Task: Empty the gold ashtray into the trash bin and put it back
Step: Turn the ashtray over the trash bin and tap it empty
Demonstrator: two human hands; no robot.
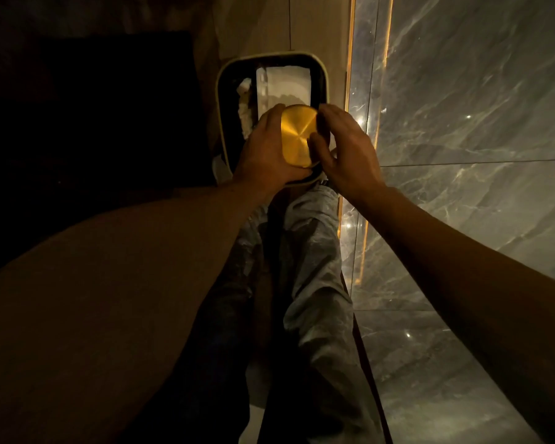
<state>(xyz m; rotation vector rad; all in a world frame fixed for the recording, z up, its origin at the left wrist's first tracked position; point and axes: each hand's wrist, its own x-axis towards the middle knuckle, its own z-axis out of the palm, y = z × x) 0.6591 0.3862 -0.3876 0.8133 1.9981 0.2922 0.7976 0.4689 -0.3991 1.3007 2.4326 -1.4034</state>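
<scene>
The gold ashtray (299,136) is gripped by the left hand (266,152), its flat base turned up; the right hand (343,149) is laid against its right edge, fingers spread. Directly beneath both hands the trash bin (220,91) is seen, white paper (287,83) lying beyond the fingertips

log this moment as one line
stage: emptying | gold ashtray: inverted over trash bin | left hand: holding it | right hand: at rim

A round brushed-gold metal ashtray (298,136) gleams above a cream-rimmed black trash bin (222,100) holding white paper (287,83), beside grey white-veined marble flooring (462,123).
</scene>
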